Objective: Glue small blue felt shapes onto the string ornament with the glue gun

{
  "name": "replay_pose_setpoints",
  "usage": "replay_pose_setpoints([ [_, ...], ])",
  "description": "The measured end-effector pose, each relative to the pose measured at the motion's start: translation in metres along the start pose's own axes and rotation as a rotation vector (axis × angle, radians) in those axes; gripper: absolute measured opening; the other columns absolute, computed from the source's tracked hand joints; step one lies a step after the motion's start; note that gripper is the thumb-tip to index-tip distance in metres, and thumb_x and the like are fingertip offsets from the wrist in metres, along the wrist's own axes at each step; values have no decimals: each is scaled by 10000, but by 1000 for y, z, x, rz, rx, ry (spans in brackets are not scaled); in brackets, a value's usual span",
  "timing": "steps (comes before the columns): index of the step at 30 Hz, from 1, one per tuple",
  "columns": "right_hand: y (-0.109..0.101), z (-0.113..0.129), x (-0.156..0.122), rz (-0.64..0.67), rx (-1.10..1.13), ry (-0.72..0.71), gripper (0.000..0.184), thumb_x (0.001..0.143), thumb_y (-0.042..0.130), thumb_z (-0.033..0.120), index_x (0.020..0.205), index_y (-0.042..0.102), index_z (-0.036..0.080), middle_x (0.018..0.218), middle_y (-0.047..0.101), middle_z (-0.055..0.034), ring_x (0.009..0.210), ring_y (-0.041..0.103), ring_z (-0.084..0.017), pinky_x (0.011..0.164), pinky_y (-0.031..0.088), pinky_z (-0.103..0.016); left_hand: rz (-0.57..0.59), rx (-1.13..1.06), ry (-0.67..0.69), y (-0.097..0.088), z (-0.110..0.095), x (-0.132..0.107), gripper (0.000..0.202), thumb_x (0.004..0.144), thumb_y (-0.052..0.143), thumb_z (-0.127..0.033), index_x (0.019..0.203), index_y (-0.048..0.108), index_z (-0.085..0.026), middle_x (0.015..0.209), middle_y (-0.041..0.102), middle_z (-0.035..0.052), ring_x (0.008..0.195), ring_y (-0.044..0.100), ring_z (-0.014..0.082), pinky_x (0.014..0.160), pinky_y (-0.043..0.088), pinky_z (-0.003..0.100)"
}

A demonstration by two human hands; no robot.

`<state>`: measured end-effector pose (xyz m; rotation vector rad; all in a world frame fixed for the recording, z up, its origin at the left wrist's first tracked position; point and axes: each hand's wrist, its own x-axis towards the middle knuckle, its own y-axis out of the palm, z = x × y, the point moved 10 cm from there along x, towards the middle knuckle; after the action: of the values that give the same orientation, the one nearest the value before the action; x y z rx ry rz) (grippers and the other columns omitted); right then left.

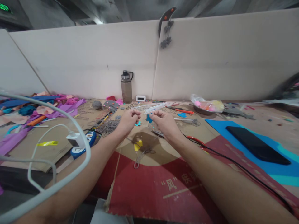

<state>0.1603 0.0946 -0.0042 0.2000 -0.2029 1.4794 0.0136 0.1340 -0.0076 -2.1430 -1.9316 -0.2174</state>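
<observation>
My right hand (164,123) is closed in a pinch on a small blue flower-shaped cutout (149,119), held above the cardboard. Level with it on the left, my left hand (129,121) has its fingers pressed together; whatever they hold is too small to make out. Just under the left fingertips shows a small turquoise cutout (138,123). Below both hands a yellow cutout (137,145) lies on the cardboard sheet (149,158), beside a loop of thin grey cord (140,157). A tangled heap of grey cord (107,127) is left of my left hand.
A bottle (126,88) and a small white clock (140,98) stand by the partition. A glue gun's orange part (184,111) lies right, with a bagged bowl (206,105) behind. A black phone (257,144) rests on blue sheets. White cables (87,149) cross the left.
</observation>
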Motion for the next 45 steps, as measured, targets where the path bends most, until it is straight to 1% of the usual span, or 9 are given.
replay_pose_setpoints([
  [5,-1,-2,1,-3,-27,2,168,672,606,335,656,534,184,531,465,57,451,303,-67,471,235,-230,37,-109,15,-1,-12,-5,145,627,465,-165,484,489,-174,386,340,-51,355,291,62,381,245,206],
  [8,0,-1,2,4,-75,-33,166,672,604,335,665,548,179,559,502,44,491,367,-80,500,271,-231,47,-72,59,-1,-23,-9,203,719,497,-266,607,619,-149,498,488,-9,460,440,85,434,340,206],
  [12,0,2,2,23,-123,-74,172,682,601,341,677,558,174,593,552,28,533,428,-94,544,322,-237,189,78,100,16,-32,-14,305,744,592,-430,750,684,-140,707,640,41,652,557,121,527,427,203],
  [17,0,6,2,34,-154,-102,176,693,600,341,680,544,174,586,560,24,519,438,-92,533,329,-234,242,86,90,23,-34,-18,264,730,639,-394,751,695,-137,700,662,42,579,552,102,533,460,214],
  [22,2,7,2,60,-193,-126,162,726,576,332,725,560,171,619,589,8,539,485,-105,524,344,-230,254,24,31,24,-27,-18,260,700,686,-347,849,701,-134,720,682,59,635,617,134,545,494,232],
  [30,7,23,-9,36,-387,-272,157,778,550,320,859,541,185,628,520,31,567,461,-115,547,344,-244,185,51,65,16,-28,-15,234,703,685,-359,775,693,-137,693,665,44,589,595,114,485,493,202],
  [35,9,27,-15,17,-410,-315,368,788,562,292,1107,413,183,632,474,61,583,473,-127,575,356,-252,69,12,98,4,-30,-11,236,689,698,-363,729,654,-134,662,623,10,503,531,76,450,491,194],
  [40,15,26,-16,76,-454,-337,127,852,472,307,872,531,196,682,539,14,620,475,-131,594,345,-260,-58,-40,89,-12,-25,-5,240,687,694,-353,732,625,-127,684,608,8,481,535,76,434,495,211],
  [45,25,21,-14,186,-487,-315,217,856,453,315,714,557,188,636,516,19,621,449,-127,600,336,-259,-171,-268,74,-29,-16,5,226,640,726,-300,688,588,-128,670,570,-17,555,543,70,566,551,241],
])
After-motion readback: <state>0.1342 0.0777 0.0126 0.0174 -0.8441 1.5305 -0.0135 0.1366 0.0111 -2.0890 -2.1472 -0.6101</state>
